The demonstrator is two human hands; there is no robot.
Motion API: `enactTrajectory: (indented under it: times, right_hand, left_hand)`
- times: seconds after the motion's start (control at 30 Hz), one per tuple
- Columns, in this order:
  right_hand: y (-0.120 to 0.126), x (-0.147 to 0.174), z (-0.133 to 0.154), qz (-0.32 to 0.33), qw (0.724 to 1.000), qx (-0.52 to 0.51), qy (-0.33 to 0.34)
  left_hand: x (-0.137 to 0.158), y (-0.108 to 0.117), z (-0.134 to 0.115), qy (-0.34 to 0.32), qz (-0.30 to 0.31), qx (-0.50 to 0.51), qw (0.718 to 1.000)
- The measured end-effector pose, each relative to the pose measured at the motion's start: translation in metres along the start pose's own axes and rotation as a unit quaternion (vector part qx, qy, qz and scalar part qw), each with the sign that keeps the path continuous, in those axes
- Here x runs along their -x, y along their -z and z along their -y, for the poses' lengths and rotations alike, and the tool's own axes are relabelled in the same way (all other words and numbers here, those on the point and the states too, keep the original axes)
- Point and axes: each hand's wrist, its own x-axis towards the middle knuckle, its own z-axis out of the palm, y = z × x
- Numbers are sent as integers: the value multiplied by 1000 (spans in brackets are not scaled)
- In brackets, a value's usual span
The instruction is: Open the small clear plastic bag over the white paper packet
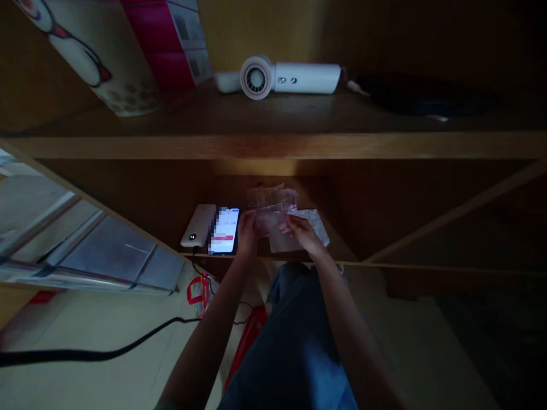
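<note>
Knee: a leg in blue trousers (294, 341) sat nearest the camera, below the lower shelf (171, 199).
Floor: a black cable (106, 350) ran across the pale floor (128, 319), well left of the leg and below the shelf edge; something red (245, 341) lay beside the leg.
Left hand: the left hand (247, 233) was at the front of the lower shelf, its grip closed on the left side of a clear plastic bag (271, 213), fingers curled around the bag's edge.
Right hand: the right hand (301, 233) was just right of the left one, its grip pinched on the right side of the same bag.
Plastic bag: crumpled and pinkish in the dim light, it was held between both hands just above the lower shelf; whether it touched the shelf could not be told.
Paper: a pale flat sheet (316, 225) lay on the shelf under and right of the right hand.
Phone: a phone (225, 230) with its screen lit lay on the shelf just left of the left hand.
Power bank: a pale power bank (197, 225) lay touching or just beside the phone's left side.
Upper shelf: a white hair dryer (282, 77) lay on its side on the upper shelf (273, 145), above and behind the bag; a pink box (171, 40) stood well left of it.
</note>
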Motion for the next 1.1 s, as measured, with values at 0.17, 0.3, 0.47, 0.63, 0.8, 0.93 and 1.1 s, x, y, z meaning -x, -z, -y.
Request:
enactTrajectory:
  times: [0.17, 0.3, 0.47, 0.63, 0.8, 0.93, 1.1]
  right_hand:
    - [11, 7, -14, 17, 996, -93, 0]
    - [10, 14, -13, 28, 998, -63, 10]
    - [-4, 14, -8, 34, 998, -42, 28]
    - [-15, 12, -2, 17, 997, -68, 37]
    - [-20, 12, -1, 22, 994, -63, 81]
    - [-24, 13, -5, 25, 993, -34, 107]
    - [-28, 15, -6, 46, 992, -16, 118]
  left_hand:
    - [-1, 5, 17, -27, -3, -42, 999]
    - [2, 9, 29, -47, 19, -116, 992]
    - [3, 13, 35, -97, 35, -163, 981]
    - [17, 10, 23, -270, -65, -318, 907]
    - [31, 5, 5, -251, -16, -405, 879]
    - [30, 7, -4, -190, 42, -392, 899]
    - [29, 11, -12, -163, 107, -439, 877]
